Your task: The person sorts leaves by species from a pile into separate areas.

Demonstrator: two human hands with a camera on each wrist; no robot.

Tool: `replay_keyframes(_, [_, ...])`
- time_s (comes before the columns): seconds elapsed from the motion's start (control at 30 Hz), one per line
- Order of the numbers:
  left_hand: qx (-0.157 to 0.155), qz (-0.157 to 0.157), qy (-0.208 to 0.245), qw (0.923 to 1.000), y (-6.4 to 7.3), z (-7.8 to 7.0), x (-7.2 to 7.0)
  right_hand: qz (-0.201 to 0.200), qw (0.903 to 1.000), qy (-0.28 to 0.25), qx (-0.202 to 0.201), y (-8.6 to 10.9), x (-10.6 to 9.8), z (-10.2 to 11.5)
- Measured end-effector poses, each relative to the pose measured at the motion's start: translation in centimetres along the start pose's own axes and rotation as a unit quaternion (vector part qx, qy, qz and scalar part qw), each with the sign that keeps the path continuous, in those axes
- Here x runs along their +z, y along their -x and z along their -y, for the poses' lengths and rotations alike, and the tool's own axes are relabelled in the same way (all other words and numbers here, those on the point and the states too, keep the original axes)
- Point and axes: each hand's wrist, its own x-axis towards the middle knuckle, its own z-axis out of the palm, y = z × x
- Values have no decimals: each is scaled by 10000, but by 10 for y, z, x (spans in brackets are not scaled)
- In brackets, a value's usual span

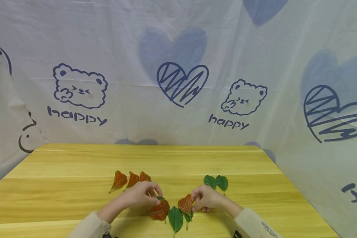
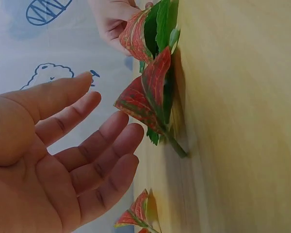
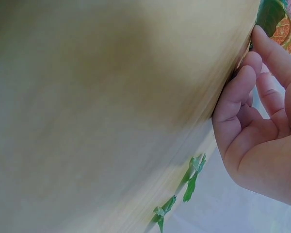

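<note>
In the head view a red leaf lies over a green one to the left of a green leaf. My left hand is beside that red leaf; in the left wrist view its fingers are spread loosely, with a small gap to the curled red leaf. On the right, another red leaf overlaps a green leaf. The thumb and index finger of my right hand pinch its right edge. The right wrist view shows the other fingers of that hand curled, close to the tabletop.
Several red leaves, among them one red leaf, lie in a row beyond my left hand. Two green leaves, one of them a green leaf, lie beyond my right hand. The wooden table ends against a printed white curtain.
</note>
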Motion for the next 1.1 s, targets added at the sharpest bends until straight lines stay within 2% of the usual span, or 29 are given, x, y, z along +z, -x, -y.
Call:
replay_keyframes(0.2, [13, 295, 336, 9990, 1, 2, 0, 26, 10000, -24, -11, 0, 0, 0])
replay_keyframes(0.7, [234, 950, 481, 9940, -2, 9, 1, 34, 10000, 17, -9, -1, 0, 2])
replay_keyframes(0.8, [216, 969, 463, 9940, -4, 11, 1, 38, 10000, 68, -10, -1, -1, 2])
replay_keyframes(1.1, [234, 809, -6, 9964, -7, 17, 2, 24, 9999, 3, -118, 1, -3, 2])
